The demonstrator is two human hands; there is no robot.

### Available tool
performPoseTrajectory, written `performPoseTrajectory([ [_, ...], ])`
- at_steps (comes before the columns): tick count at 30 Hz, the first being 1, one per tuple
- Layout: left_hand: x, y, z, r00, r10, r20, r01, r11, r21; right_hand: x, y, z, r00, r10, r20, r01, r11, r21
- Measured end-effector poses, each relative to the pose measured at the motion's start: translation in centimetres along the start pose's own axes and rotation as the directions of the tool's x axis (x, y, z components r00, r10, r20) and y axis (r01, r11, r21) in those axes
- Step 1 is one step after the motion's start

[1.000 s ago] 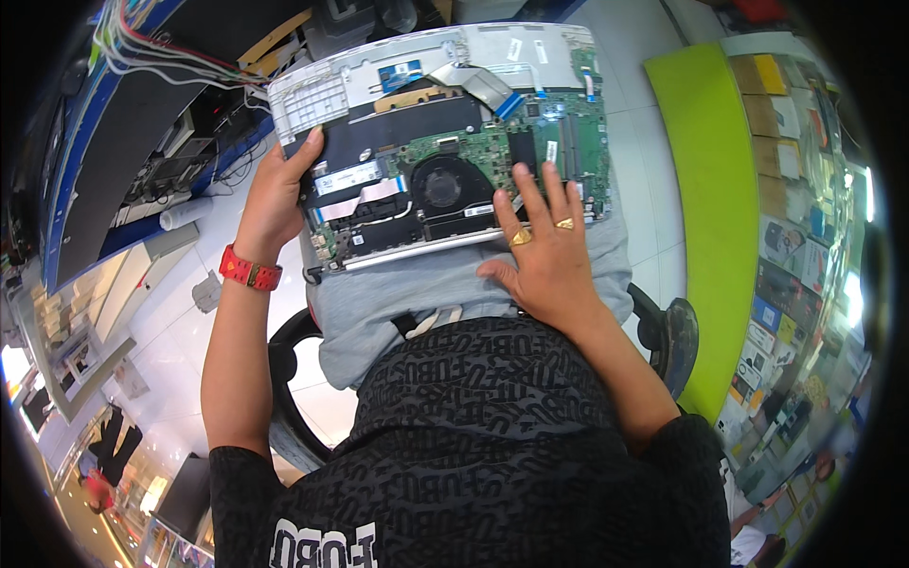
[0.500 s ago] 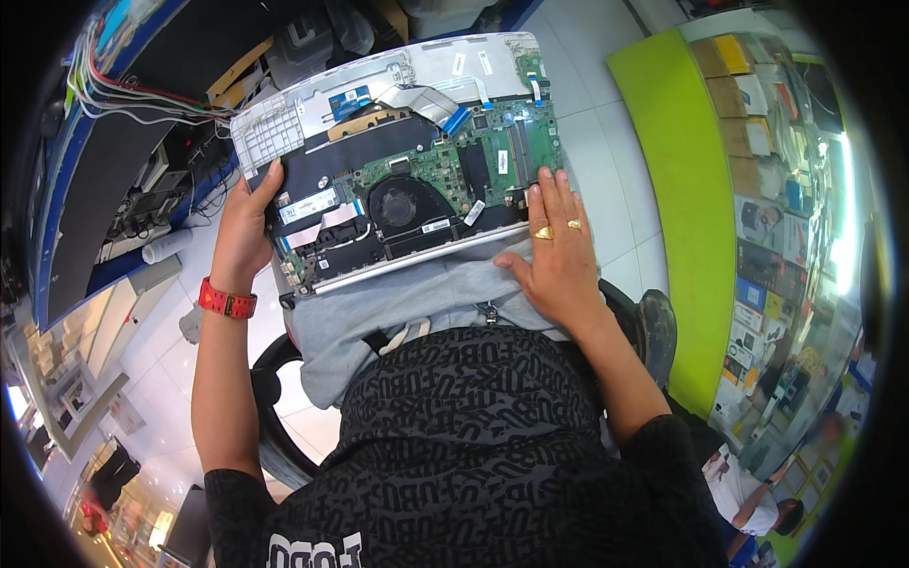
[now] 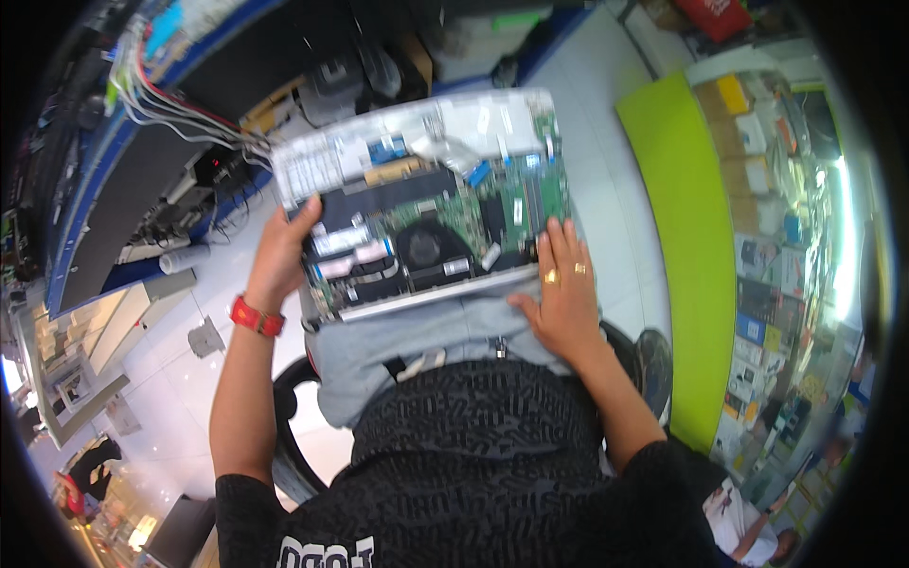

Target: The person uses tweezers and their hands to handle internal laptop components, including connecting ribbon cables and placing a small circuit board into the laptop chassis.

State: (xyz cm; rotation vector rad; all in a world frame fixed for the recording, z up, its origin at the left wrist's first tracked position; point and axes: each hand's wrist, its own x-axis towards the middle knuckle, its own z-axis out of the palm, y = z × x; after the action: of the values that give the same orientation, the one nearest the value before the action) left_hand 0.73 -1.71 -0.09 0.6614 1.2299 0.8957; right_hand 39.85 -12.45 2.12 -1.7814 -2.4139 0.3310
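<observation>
An opened laptop chassis (image 3: 426, 232) lies across my lap on grey cloth, its inside up, showing a green board, a round black fan (image 3: 421, 246), ribbon cables and a white panel along the far side. My left hand (image 3: 284, 251), with a red watch on the wrist, grips the chassis by its left edge, thumb on top. My right hand (image 3: 563, 298), wearing two gold rings, lies with fingers stretched out on the near right corner, thumb apart. The picture is somewhat blurred.
A dark desk (image 3: 104, 218) with a bundle of cables (image 3: 180, 114) stands at the left. A long lime-green panel (image 3: 677, 256) borders a glass display case (image 3: 753, 322) at the right. White floor tiles (image 3: 170, 360) surround the chair. Another person (image 3: 739, 521) is at the lower right.
My right hand has shifted rightward to the chassis's corner, its fingers closer together. The chassis and both hands now appear lower in the picture, and the view has blurred.
</observation>
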Motion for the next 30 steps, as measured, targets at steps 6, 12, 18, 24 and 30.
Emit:
performPoseTrajectory([
  [6, 0.5, -0.7, -0.2, 1.0, -0.004, 0.028, 0.007, 0.993, -0.116, 3.0, 1.3, -2.9, 0.969, -0.012, -0.245, 0.05, 0.987, 0.15],
  [12, 0.7, -0.5, -0.2, 0.998, -0.042, 0.045, 0.048, 0.988, -0.146, 13.6, 2.3, -9.2, 0.851, -0.074, -0.519, 0.223, 0.947, 0.23],
  [18, 0.0, 0.1, -0.3, 0.999, -0.047, 0.029, 0.05, 0.99, -0.132, 31.2, -1.6, -15.5, 0.761, -0.288, -0.581, 0.411, 0.907, 0.089],
  [24, 0.3, -0.5, -0.4, 0.998, -0.04, 0.043, 0.044, 0.993, -0.108, 46.0, -1.3, -18.0, 0.822, -0.169, -0.543, 0.263, 0.96, 0.1],
  [30, -0.5, 0.3, -0.6, 0.999, -0.047, -0.024, 0.045, 0.995, -0.094, 49.4, -1.9, -19.0, 0.951, -0.09, -0.294, 0.139, 0.979, 0.148],
])
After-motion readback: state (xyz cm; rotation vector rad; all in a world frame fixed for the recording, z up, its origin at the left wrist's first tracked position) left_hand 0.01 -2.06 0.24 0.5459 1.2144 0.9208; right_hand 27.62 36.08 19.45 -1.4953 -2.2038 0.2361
